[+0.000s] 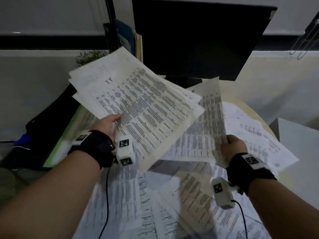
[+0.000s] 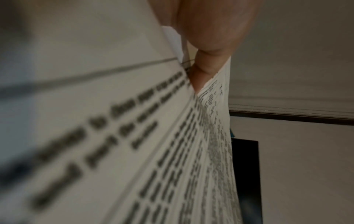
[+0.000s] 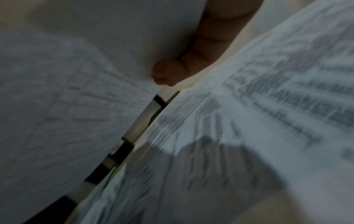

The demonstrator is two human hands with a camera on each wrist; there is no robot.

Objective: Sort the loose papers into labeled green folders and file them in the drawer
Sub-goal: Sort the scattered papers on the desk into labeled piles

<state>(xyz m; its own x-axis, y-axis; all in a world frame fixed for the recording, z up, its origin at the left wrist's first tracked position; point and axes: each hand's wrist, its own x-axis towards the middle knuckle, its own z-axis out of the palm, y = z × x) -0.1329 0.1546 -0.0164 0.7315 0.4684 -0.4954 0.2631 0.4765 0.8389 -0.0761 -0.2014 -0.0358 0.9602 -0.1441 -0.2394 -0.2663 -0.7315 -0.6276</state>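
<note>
Far left of the head view: green folder (image 1: 68, 133) lying flat on the bench edge, papers on it, partly under a dark bag (image 1: 51, 116).

Left hand (image 1: 107, 124), centre-left: clamped on a fanned stack of printed sheets (image 1: 138, 107), thumb on top of the near edge. Stack is held up off the bench, tilted, top sheet hand-marked "TT". Left wrist view: thumb (image 2: 208, 45) presses down on the stack (image 2: 134, 144), sheets splayed out beyond it.

Upper centre: dark monitor (image 1: 198, 37), standing behind the held stack. Upright files (image 1: 127, 37) and a small plant (image 1: 89, 56) to its left.

Lower centre: loose printed papers (image 1: 172, 204) overlapping all over the round bench (image 1: 255, 111), only its pale rim showing at right.

Right hand (image 1: 235, 146), centre-right: clamped on the lower edge of a single printed sheet (image 1: 213, 118), held nearly on edge, above the pile. Right wrist view is blurred: fingers (image 3: 206, 50) curled behind the sheet (image 3: 76, 91), more printed paper (image 3: 249, 121) to the right.

Far right edge: pale box-like surface (image 1: 298, 140), can't tell what it is.
</note>
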